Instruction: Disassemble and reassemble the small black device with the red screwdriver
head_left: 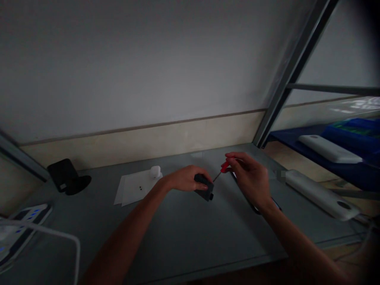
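Observation:
My left hand is closed around a small dark box-shaped device with a short black stub at its lower right corner, held over the grey tabletop. In my right hand is a screwdriver with a red handle, gripped between thumb and fingers. Its thin metal shaft slants down to the left, and the tip meets or nearly meets the device's upper right edge; I cannot tell which. Beneath my right hand lies a dark-edged flat object, mostly hidden by the hand and wrist.
White paper sheets carry a few tiny dark pieces and a small white case. A black stand is at the back left, a white power strip with a cable at front left. A long grey-white bar lies right.

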